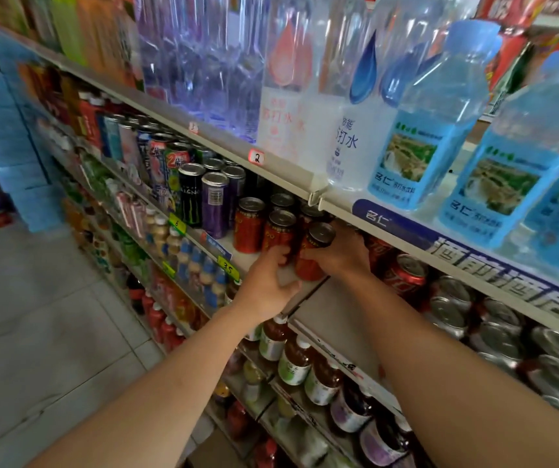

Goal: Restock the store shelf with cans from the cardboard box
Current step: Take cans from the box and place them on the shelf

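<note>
Several red cans [248, 228] stand in rows on the white middle shelf [237, 255]. My right hand [342, 255] grips one red can [311, 261], tilted slightly, at the shelf's front edge. My left hand [268, 285] reaches up from below. Its fingers curl round the lower part of the neighbouring red can [279, 231], and its thumb points toward the can in my right hand. The cardboard box is not in view.
Tall black and purple cans [215, 204] stand left of the red ones. Red cola cans [406, 275] and silver-topped cans lie to the right. Water bottles [430, 130] fill the shelf above, tea bottles [295, 363] the shelf below. A tiled aisle floor [41, 332] is at the left.
</note>
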Motion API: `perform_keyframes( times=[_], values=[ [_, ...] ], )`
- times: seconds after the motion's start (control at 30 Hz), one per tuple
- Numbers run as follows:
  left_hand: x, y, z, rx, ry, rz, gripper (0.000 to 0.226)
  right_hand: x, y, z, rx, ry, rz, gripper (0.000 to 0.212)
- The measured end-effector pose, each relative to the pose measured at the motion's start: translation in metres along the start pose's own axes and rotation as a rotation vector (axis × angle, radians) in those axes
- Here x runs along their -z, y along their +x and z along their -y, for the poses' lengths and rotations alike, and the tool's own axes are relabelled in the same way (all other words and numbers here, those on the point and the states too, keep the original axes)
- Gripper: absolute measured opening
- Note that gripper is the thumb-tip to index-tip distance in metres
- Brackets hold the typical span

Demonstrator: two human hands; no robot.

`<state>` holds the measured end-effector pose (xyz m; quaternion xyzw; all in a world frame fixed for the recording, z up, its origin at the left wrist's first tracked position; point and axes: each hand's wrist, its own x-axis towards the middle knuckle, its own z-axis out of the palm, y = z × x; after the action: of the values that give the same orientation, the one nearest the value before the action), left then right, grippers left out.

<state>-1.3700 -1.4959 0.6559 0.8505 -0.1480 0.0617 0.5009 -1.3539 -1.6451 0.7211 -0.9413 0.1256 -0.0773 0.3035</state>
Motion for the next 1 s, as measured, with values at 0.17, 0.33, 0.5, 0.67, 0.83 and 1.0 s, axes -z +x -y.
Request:
perform_keyframes(
  times=[0.17, 0.33, 0.5, 0.67, 0.83, 1.0],
  values=[
    [0.008, -0.005, 0.005, 0.013, 0.022, 0.036, 0.059, 0.0, 0.014, -0.003, 0.036, -0.071, 0.036, 0.084],
    [0.013, -0.009, 0.007, 0.041, 0.06, 0.039, 0.059, 0.001, 0.02, 0.001, 0.024, -0.054, 0.069, 0.085],
    [0.019, -0.004, 0.005, 0.068, 0.131, 0.038, 0.057, 0.006, 0.022, 0.008, 0.025, -0.165, 0.1, 0.091],
    [0.027, -0.014, 0.01, 0.08, 0.141, 0.062, 0.058, 0.006, 0.016, 0.012, 0.045, -0.211, 0.091, 0.092],
    [0.041, -0.04, 0.022, 0.069, 0.019, -0.023, 0.05, 0.013, -0.013, 0.014, 0.086, -0.244, -0.076, 0.082],
    [0.057, -0.102, 0.069, 0.245, -0.059, -0.089, 0.031, -0.008, -0.106, 0.049, 0.355, 0.084, -0.138, 0.028]
  ],
)
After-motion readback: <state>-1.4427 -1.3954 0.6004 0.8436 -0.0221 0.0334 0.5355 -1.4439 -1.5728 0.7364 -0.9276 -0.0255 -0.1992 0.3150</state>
